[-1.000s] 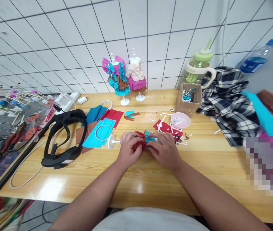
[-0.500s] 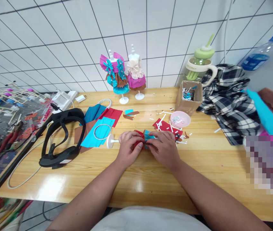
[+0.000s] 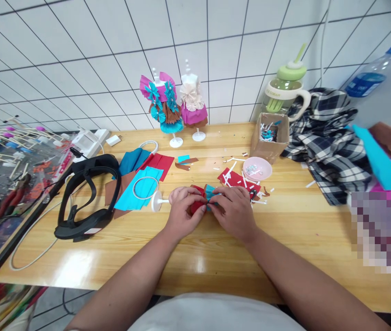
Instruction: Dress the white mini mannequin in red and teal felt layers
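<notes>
A small dress form lies on its side before me, its round white base point(image 3: 156, 201) pointing left. Red crepe paper point(image 3: 195, 209) and a pleated blue crepe paper piece point(image 3: 210, 193) wrap its middle, with a bit of brown between them. My left hand point(image 3: 184, 212) is closed round the dress form over the red part, thumb and index pressed at the front. From the other side, my right hand point(image 3: 235, 210) pinches the blue paper, fingertips close to the left thumb. Both palms hide much of the form.
Two dressed forms point(image 3: 167, 108) stand by the wall. Paper sheets point(image 3: 140, 188) and a black headset strap point(image 3: 87, 197) lie left. Paper strips, a pink dish point(image 3: 257, 168), a cardboard box point(image 3: 270, 142), a green-lidded cup point(image 3: 286, 89) and plaid cloth point(image 3: 326, 133) are right.
The whole view has shifted slightly. Both hands keep nearly the same hold on the dress form and its paper.
</notes>
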A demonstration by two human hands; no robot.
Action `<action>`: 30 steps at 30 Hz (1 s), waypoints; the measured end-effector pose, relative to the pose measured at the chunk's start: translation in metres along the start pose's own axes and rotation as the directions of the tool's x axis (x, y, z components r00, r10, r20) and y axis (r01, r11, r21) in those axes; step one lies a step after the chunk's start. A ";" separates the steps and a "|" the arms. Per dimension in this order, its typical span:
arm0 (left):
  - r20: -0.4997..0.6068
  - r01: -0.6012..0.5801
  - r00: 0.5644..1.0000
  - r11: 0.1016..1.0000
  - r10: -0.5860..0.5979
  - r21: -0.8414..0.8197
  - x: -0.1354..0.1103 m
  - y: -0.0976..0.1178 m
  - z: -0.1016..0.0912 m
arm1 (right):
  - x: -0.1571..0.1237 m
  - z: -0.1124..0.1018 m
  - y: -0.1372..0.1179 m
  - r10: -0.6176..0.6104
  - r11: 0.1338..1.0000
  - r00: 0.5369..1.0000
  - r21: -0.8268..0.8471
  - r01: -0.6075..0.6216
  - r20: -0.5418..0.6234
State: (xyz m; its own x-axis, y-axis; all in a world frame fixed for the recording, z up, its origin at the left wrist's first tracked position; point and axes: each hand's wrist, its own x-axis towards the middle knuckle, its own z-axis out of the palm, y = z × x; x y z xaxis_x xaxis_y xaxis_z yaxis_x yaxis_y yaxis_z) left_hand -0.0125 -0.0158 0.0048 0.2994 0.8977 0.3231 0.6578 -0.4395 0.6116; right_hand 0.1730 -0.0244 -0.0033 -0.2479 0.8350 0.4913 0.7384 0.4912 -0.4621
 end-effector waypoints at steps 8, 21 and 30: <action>-0.021 0.033 0.999 0.999 -0.032 0.034 0.001 -0.001 0.003 | 0.002 0.004 0.000 0.014 1.000 1.000 -0.022 -0.015 -0.019; -0.095 -0.114 0.986 0.970 0.137 0.214 -0.004 0.005 -0.003 | -0.005 -0.020 0.050 -0.024 0.989 0.962 0.148 -0.017 0.273; -0.049 -0.143 0.984 0.927 0.170 0.347 0.003 0.016 -0.016 | 0.000 -0.028 0.043 0.157 0.913 0.952 0.328 -0.242 0.264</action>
State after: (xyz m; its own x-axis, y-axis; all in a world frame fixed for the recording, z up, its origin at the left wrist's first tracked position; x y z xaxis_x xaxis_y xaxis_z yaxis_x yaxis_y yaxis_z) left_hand -0.0121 -0.0202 0.0267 0.3722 0.8075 0.4577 0.8070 -0.5251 0.2701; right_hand 0.2225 -0.0103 -0.0029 -0.2858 0.9372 0.1998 0.5285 0.3281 -0.7830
